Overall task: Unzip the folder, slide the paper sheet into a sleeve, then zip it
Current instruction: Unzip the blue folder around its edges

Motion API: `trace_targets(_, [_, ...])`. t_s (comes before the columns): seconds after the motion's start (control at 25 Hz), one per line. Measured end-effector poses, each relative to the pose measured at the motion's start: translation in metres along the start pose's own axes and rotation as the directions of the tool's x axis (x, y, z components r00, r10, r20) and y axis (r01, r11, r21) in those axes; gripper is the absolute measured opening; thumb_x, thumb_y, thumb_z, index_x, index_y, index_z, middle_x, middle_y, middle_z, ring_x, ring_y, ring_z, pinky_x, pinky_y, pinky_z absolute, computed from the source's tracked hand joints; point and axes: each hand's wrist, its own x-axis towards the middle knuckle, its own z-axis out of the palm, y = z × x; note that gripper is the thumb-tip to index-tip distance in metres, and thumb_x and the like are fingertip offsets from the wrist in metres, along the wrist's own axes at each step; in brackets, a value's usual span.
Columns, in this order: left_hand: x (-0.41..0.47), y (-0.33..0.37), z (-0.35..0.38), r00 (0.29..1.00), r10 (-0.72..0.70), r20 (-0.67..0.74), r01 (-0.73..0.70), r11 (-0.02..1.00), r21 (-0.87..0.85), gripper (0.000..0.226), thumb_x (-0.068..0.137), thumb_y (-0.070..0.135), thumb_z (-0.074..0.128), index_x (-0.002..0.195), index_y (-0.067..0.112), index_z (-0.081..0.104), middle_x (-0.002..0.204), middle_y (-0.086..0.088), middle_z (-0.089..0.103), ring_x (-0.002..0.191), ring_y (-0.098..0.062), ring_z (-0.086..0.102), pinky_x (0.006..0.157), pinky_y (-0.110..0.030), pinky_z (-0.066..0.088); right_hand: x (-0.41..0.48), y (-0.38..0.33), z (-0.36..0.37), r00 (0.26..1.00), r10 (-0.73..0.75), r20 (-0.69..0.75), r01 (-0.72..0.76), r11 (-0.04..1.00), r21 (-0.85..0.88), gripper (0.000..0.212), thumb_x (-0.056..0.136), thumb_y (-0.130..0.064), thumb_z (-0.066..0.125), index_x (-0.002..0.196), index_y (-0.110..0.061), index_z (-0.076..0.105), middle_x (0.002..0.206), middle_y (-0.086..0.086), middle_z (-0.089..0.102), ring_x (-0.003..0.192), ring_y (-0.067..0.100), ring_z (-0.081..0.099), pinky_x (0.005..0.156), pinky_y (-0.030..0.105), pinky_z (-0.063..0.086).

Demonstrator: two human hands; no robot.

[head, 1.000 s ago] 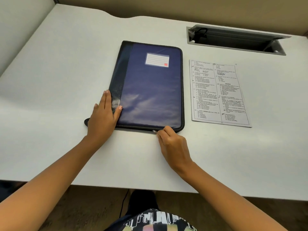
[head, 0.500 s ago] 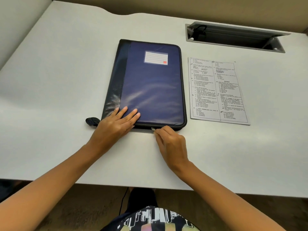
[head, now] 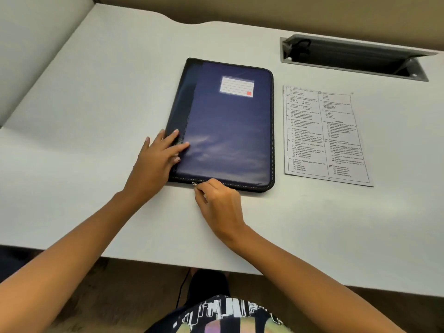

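Note:
A dark blue zip folder point(head: 228, 131) with a white label lies shut on the white desk point(head: 96, 104). My left hand point(head: 157, 162) presses flat on its near left corner, fingers spread over the black spine. At the near edge my right hand point(head: 218, 200) pinches the small metal zip pull point(head: 194, 183) between thumb and forefinger. The printed paper sheet point(head: 324, 133) lies flat on the desk just right of the folder, apart from both hands.
A grey cable hatch point(head: 355, 56) stands open in the desk at the back right. A pale partition wall runs along the left side. The desk's front edge is close to my body, with a dark cable hanging below it.
My left hand has slid further up onto the folder's left corner, covering the black tab that showed beside it. My right hand has stayed at the zip pull on the near edge.

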Motion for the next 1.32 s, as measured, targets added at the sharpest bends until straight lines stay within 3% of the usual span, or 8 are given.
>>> trace_targets(0.08, [-0.003, 0.003, 0.000, 0.971, -0.236, -0.027, 0.233, 0.968, -0.088, 0.049, 0.095, 0.018, 0.055, 0.142, 0.017, 0.041, 0.145, -0.006, 0.046, 0.131, -0.028, 0.045, 0.104, -0.029, 0.032, 0.002, 0.001, 0.001, 1.000, -0.006, 0.006, 0.007, 0.999, -0.034, 0.018, 0.087, -0.011, 0.062, 0.071, -0.007, 0.068, 0.065, 0.004, 0.065, 0.047, 0.020, 0.057, 0.039, 0.031, 0.047])
trace_targets(0.2, [-0.003, 0.005, -0.013, 0.944, -0.320, -0.081, 0.311, 0.945, -0.102, 0.040, 0.094, 0.024, 0.055, 0.134, 0.019, 0.053, 0.121, -0.011, 0.066, 0.110, -0.030, 0.061, 0.090, -0.028, 0.041, 0.003, 0.002, 0.003, 1.000, 0.001, 0.012, 0.000, 0.999, -0.044, 0.018, 0.086, -0.009, 0.062, 0.069, -0.006, 0.067, 0.064, 0.005, 0.064, 0.045, 0.022, 0.055, 0.038, 0.031, 0.046])
trace_targets(0.28, [0.008, 0.002, -0.026, 0.915, -0.401, -0.044, 0.391, 0.908, -0.152, 0.037, 0.095, 0.039, 0.049, 0.104, 0.011, 0.072, 0.104, -0.014, 0.072, 0.098, -0.028, 0.067, 0.090, -0.033, 0.049, 0.005, -0.002, 0.006, 1.000, 0.000, 0.019, 0.001, 0.999, -0.035, 0.017, 0.082, -0.004, 0.065, 0.065, -0.005, 0.065, 0.060, 0.006, 0.062, 0.043, 0.021, 0.053, 0.037, 0.030, 0.045])
trace_targets(0.4, [0.019, 0.006, -0.038, 0.854, -0.517, 0.066, 0.520, 0.836, -0.174, 0.076, 0.087, 0.065, 0.037, 0.069, -0.005, 0.061, 0.077, -0.025, 0.069, 0.070, -0.035, 0.068, 0.072, -0.049, 0.055, 0.012, -0.016, 0.019, 0.998, -0.034, 0.061, 0.036, 0.999, -0.022, 0.017, 0.077, 0.002, 0.068, 0.062, -0.004, 0.063, 0.057, 0.008, 0.058, 0.041, 0.023, 0.050, 0.035, 0.030, 0.043])
trace_targets(0.72, [0.025, 0.012, -0.038, 0.832, -0.549, 0.080, 0.554, 0.820, -0.146, 0.077, 0.090, 0.061, 0.032, 0.073, -0.005, 0.067, 0.075, -0.020, 0.069, 0.075, -0.032, 0.062, 0.077, -0.044, 0.054, 0.031, -0.064, 0.050, 0.975, -0.141, 0.173, 0.153, 0.986, -0.059, 0.020, 0.059, 0.004, 0.082, 0.062, -0.003, 0.063, 0.062, 0.012, 0.061, 0.038, 0.032, 0.053, 0.039, 0.020, 0.021])
trace_targets(0.92, [0.019, -0.005, -0.035, 0.847, -0.522, 0.100, 0.525, 0.793, -0.309, 0.067, 0.083, 0.061, 0.044, 0.081, -0.001, 0.071, 0.080, -0.016, 0.073, 0.077, -0.026, 0.072, 0.076, -0.043, 0.059, 0.029, -0.061, 0.050, 0.984, -0.138, 0.109, 0.137, 0.990, 0.018, 0.013, 0.081, -0.010, 0.066, 0.071, -0.002, 0.064, 0.068, 0.013, 0.061, 0.044, 0.034, 0.056, 0.037, 0.025, 0.030])
trace_targets(1.08, [-0.001, 0.005, -0.029, 0.903, -0.429, -0.037, 0.406, 0.877, -0.258, 0.021, 0.091, 0.024, 0.059, 0.104, 0.017, 0.074, 0.100, -0.008, 0.074, 0.101, -0.021, 0.068, 0.096, -0.023, 0.046, 0.014, -0.029, 0.008, 0.995, -0.095, 0.022, 0.092, 0.989, 0.119, 0.021, 0.095, -0.019, 0.054, 0.088, -0.006, 0.068, 0.076, 0.006, 0.064, 0.057, 0.021, 0.059, 0.048, 0.030, 0.047])
trace_targets(1.32, [-0.026, 0.016, -0.003, 0.946, -0.153, -0.285, 0.098, 0.975, -0.198, 0.018, 0.089, 0.009, 0.062, 0.104, 0.014, 0.071, 0.113, 0.002, 0.069, 0.128, -0.024, 0.049, 0.110, -0.051, 0.031, 0.006, 0.031, -0.048, 0.917, 0.312, -0.248, -0.282, 0.948, 0.150, 0.024, 0.089, -0.004, 0.060, 0.112, -0.005, 0.065, 0.100, 0.006, 0.061, 0.084, 0.012, 0.056, 0.077, 0.017, 0.046])
